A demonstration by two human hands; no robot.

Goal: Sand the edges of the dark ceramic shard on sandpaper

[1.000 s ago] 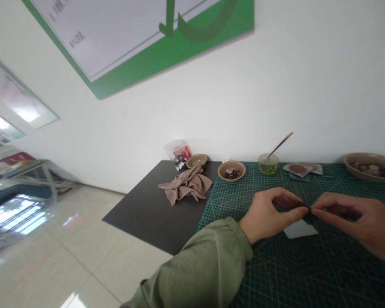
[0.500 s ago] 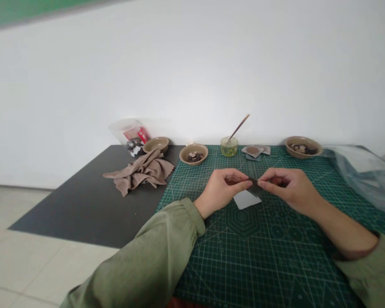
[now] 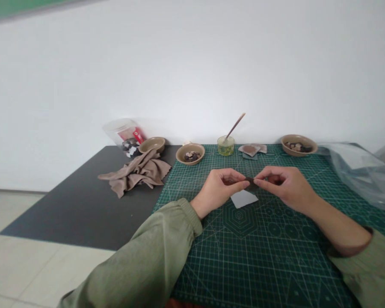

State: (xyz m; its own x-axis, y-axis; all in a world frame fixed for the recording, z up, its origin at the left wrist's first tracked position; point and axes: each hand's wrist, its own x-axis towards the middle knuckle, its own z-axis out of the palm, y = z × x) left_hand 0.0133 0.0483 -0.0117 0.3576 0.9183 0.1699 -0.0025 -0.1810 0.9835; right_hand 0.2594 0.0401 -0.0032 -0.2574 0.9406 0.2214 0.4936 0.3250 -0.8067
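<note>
Both hands meet above the green cutting mat (image 3: 211, 252), pinching a small, thin dark piece (image 3: 250, 180) between them. My left hand (image 3: 218, 188) grips its left end with thumb and forefinger. At the right end, the thumb and forefinger of my right hand (image 3: 284, 186) are closed on the same piece. Fingertips cover much of it, so its exact kind is unclear. Just below the fingers, a white paper-like sheet (image 3: 244, 199) lies on the mat, its upper edge partly hidden.
Bowls (image 3: 190, 161) (image 3: 299, 151) of dark and light pieces stand behind. Between them are a glass cup (image 3: 226, 147) with a stick and small stained sheets (image 3: 250, 149). A brown cloth (image 3: 141, 173), another bowl (image 3: 152, 145) and a clear container (image 3: 125, 137) sit left; clear plastic (image 3: 362, 175) lies right.
The dark piece has turned in the fingers: a broader flat face hung over the white sheet before, and only a narrow strip shows now. Both hands keep their pinch. The view has shifted slightly.
</note>
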